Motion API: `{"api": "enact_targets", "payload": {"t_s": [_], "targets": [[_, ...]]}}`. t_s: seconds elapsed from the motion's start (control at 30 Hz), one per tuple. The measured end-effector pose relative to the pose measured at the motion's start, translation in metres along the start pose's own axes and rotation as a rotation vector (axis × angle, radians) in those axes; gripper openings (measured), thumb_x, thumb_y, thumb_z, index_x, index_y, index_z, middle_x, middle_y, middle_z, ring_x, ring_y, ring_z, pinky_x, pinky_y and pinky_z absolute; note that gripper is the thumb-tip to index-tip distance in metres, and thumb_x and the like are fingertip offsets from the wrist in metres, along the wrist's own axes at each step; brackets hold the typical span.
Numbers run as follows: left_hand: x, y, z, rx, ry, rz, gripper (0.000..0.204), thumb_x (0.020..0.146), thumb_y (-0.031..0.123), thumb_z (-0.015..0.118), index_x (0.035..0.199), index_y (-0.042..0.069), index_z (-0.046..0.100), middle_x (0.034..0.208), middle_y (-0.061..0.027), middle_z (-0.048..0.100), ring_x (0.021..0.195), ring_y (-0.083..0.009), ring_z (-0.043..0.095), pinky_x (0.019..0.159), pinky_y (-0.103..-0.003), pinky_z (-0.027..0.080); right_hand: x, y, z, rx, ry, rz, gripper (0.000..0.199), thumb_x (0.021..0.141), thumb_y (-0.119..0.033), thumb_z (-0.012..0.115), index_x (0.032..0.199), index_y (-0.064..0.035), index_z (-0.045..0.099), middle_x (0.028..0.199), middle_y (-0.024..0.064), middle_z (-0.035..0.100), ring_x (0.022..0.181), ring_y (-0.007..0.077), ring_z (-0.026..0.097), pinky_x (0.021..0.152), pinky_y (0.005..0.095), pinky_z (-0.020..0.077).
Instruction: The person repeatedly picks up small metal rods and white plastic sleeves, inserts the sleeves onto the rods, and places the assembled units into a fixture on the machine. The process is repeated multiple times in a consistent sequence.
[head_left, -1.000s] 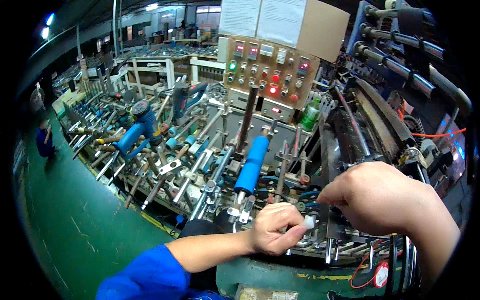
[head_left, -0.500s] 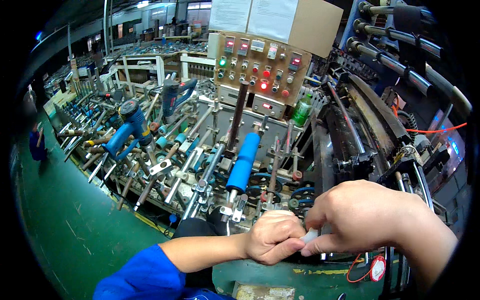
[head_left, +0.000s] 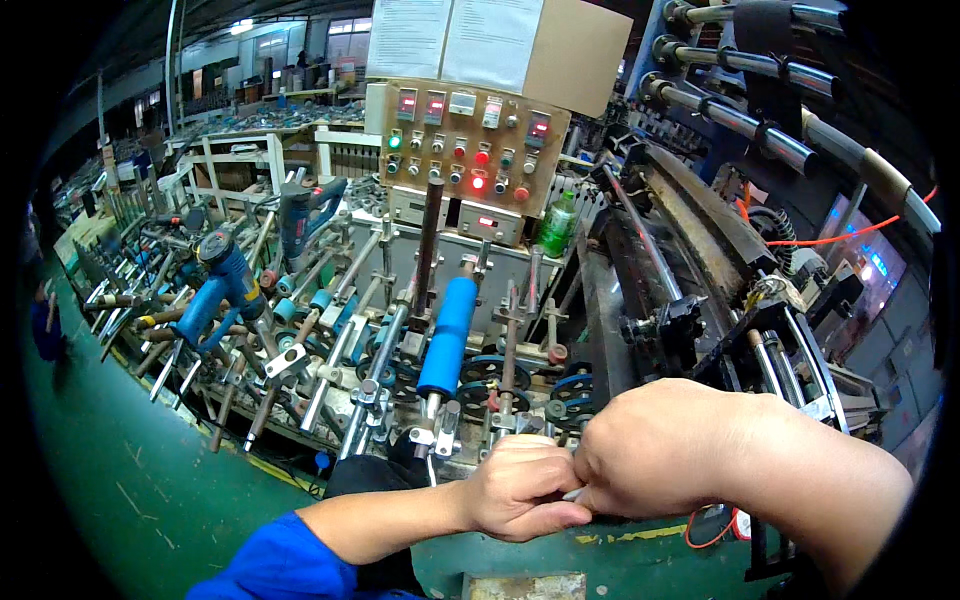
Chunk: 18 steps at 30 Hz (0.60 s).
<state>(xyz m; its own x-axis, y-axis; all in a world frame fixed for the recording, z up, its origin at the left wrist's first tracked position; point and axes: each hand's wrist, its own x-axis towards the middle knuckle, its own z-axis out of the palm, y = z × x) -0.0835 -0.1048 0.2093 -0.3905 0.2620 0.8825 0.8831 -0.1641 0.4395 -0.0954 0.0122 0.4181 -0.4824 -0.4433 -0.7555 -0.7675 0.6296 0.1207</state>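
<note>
My left hand [head_left: 520, 490], on a blue-sleeved arm, is curled at the front edge of a machine, just below a blue roller [head_left: 447, 337]. My right hand [head_left: 655, 450] presses against it from the right, fingers closed. A small grey metal part [head_left: 572, 493] shows between the two hands; what exactly each hand grips is hidden by the fingers.
Behind stands a control box [head_left: 460, 150] with red and green lamps and a cardboard panel on top. A green bottle [head_left: 556, 226] sits beside it. Blue power tools [head_left: 222, 285], rods and clamps crowd the left. Steel rollers [head_left: 760, 130] run at upper right. Green floor [head_left: 120, 500] lies left.
My hands have come together, the right one sliding left and down until it touches the left. The view has shifted a little lower and to the right.
</note>
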Motion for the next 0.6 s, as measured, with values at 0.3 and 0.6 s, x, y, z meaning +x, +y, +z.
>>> {"api": "enact_targets", "payload": {"t_s": [0.3, 0.6], "targets": [[-0.002, 0.005, -0.009, -0.450, -0.055, -0.269, 0.033, 0.106, 0.027, 0.058, 0.085, 0.003, 0.066, 0.078, -0.0036, 0.062, 0.068, -0.0129, 0.058, 0.058, -0.030, 0.045, -0.006, 0.001, -0.007, 0.088, 0.054, -0.114, 0.041, 0.098, -0.044, 0.057, 0.098, -0.0074, 0.076, 0.088, 0.0183, 0.074, 0.086, 0.0401, 0.071, 0.078, 0.0498, 0.0571], [0.004, 0.012, -0.029, -0.474, -0.145, -0.160, 0.032, 0.103, 0.024, 0.062, 0.080, 0.002, 0.063, 0.071, -0.0039, 0.057, 0.063, -0.0160, 0.056, 0.057, -0.032, 0.042, -0.018, -0.001, -0.006, 0.282, 0.229, -0.413, 0.040, 0.101, -0.040, 0.058, 0.094, -0.0041, 0.074, 0.083, 0.0199, 0.071, 0.080, 0.0410, 0.069, 0.072, 0.0486, 0.0556]]}}
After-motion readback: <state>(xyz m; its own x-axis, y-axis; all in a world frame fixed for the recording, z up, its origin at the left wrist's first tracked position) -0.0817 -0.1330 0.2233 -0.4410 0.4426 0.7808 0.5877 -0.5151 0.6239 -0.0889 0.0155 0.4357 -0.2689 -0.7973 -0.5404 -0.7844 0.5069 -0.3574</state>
